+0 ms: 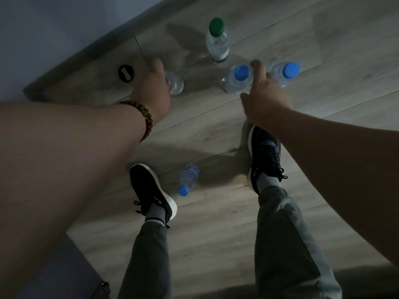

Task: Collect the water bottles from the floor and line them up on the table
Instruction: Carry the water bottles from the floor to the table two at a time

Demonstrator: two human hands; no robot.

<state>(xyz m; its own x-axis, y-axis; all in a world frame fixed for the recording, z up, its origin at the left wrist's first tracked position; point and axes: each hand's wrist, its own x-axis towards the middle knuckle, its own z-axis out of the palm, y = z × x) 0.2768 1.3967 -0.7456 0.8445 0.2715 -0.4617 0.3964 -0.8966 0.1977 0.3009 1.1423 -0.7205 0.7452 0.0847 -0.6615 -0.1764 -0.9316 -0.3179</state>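
Several clear water bottles are on the wooden floor (216, 223). My left hand (153, 89), with a bead bracelet at the wrist, covers the top of one upright bottle (177, 84) and appears to grip it; its cap is hidden. My right hand (263, 96) reaches with straight fingers between two upright blue-capped bottles, one to its left (236, 80) and one to its right (285, 72), holding neither. A green-capped bottle (217, 42) stands farther back. Another blue-capped bottle (189, 179) lies on its side between my feet.
A grey baseboard (86, 52) and wall run along the upper left. A round black floor fitting (125, 73) sits near the baseboard. My left shoe (151, 190) and right shoe (265, 156) flank the lying bottle. A grey furniture corner (64, 266) is at the lower left.
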